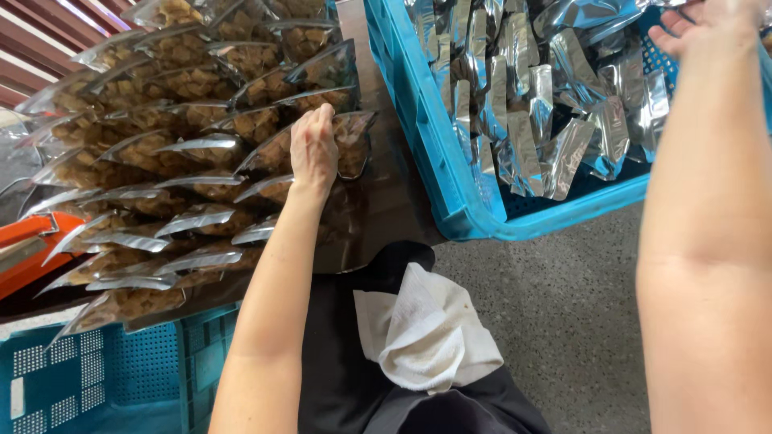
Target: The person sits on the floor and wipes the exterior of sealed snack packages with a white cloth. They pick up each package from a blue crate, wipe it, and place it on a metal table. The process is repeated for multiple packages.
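Observation:
My left hand [314, 149] rests fingers-down on a clear pouch filled with brown pieces [350, 149], at the right edge of several overlapping rows of such filled pouches [161, 161] laid on a dark tray. My right hand [708, 28] reaches up over a blue plastic crate [426, 137] holding several empty silver foil pouches [555, 120]; its fingers are spread and the palm looks empty, partly cut off by the frame's top edge.
A white cloth [422, 329] lies on my dark-clothed lap. Another blue perforated crate [104, 370] sits at lower left, an orange object [24, 249] at far left. Grey speckled floor [571, 305] shows under the crate.

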